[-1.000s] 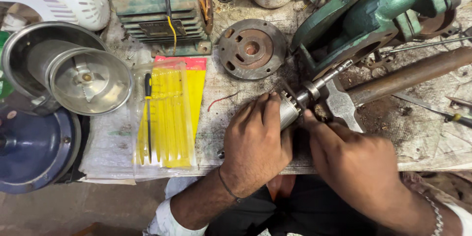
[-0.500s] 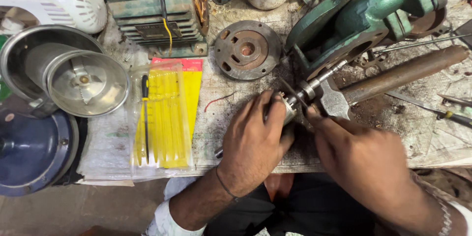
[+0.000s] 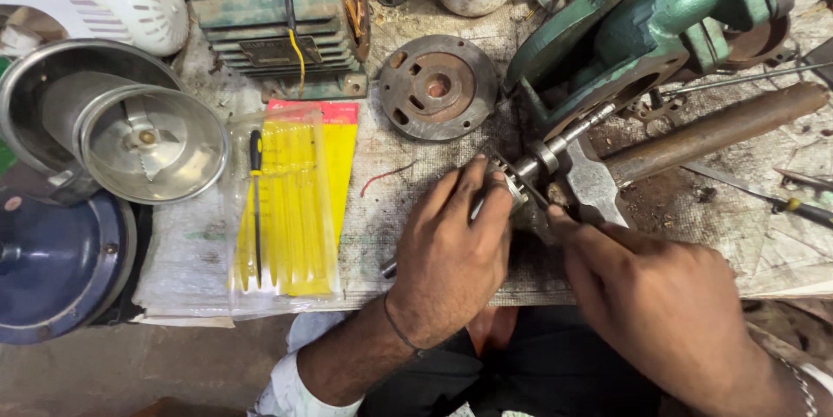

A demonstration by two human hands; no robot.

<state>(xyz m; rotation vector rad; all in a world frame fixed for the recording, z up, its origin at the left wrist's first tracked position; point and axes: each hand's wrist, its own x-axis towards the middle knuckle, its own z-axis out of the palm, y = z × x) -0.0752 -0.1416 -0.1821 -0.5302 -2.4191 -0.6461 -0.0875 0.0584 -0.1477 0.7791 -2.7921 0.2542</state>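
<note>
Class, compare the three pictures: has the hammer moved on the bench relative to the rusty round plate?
Cannot tell. The hammer lies in much the same place right of the rusty plate; the small shifts match the camera's own movement.

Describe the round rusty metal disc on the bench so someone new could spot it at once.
Start at the big green motor housing at the top right of the workbench. Just left of it, above the left hand, lies the rusty disc, flat on the bench. It is the only brown round plate with a centre hole and smaller holes round it; the bowls far left are shiny.
</note>
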